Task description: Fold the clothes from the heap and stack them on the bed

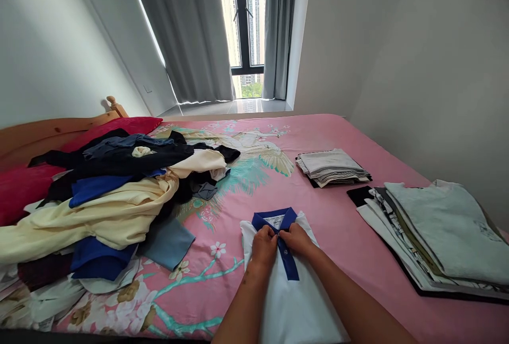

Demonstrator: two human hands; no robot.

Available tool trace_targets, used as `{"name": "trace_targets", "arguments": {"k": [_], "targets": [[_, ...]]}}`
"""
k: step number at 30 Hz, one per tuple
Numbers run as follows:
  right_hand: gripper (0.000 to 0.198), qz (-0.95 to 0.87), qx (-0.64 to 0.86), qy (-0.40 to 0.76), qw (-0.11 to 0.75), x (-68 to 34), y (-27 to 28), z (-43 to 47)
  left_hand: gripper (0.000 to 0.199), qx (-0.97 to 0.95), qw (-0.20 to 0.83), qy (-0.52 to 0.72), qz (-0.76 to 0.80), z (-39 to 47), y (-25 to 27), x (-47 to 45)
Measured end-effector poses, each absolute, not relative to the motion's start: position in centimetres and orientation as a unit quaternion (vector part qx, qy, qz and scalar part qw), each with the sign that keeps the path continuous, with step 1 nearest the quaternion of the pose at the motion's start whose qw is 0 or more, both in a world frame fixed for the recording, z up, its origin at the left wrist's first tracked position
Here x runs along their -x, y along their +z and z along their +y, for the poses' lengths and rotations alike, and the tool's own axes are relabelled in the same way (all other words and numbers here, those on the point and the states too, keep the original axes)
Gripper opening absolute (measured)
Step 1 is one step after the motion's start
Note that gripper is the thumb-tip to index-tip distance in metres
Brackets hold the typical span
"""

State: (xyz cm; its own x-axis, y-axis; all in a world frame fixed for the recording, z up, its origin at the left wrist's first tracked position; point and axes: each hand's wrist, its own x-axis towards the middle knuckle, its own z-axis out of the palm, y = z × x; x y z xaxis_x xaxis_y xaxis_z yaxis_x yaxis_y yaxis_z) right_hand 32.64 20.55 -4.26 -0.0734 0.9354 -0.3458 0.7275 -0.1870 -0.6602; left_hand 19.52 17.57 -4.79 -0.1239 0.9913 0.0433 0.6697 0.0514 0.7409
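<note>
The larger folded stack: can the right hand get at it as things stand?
Probably yes: only flat shirt and pink sheet lie between the right hand and the folded stack, though that hand is at the blue collar.

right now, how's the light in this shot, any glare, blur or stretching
Head view: daylight washes out much of the window and leaves glare on the sill; head view: the left hand, right hand and white shirt look fairly sharp, no obvious blur; head view: the right-hand folded stack looks stretched towards the edge, suggesting a wide lens.
</note>
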Motion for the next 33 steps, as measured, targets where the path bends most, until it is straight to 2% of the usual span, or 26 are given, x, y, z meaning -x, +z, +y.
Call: {"name": "trace_targets", "arguments": {"k": [7, 16, 20, 26, 30, 33], "targets": [[0.032, -0.544, 0.652, 0.507, 0.148, -32.5, -5.6, 21.0, 0.004, -0.629, 0.227, 0.321, 0.671, 17.1, -5.1, -19.7], [0.036, -0.542, 0.641, 0.531, 0.113, -32.6, -4.2, 21.2, 0.01, -0.642, 0.201, 0.319, 0.667, 16.7, -5.2, -19.9], [0.034, -0.583, 0.647, 0.473, 0.133, -32.7, -3.0, 20.2, 0.017, -0.637, 0.191, 0.322, 0.674, 16.8, -5.3, -20.0], [0.022, -0.688, 0.628, 0.275, 0.238, -33.8, -1.3, 15.1, 0.03, -0.644, 0.186, 0.337, 0.661, 16.2, -3.8, -20.4], [0.029, -0.712, 0.633, 0.146, 0.266, -37.3, -2.6, 13.3, 0.021, -0.692, 0.166, 0.338, 0.616, 12.9, -3.1, -18.2], [0.041, -0.641, 0.693, 0.17, 0.281, -40.3, -3.8, 14.2, 0.045, -0.655, 0.118, 0.343, 0.663, 10.6, -3.3, -14.6]]}}
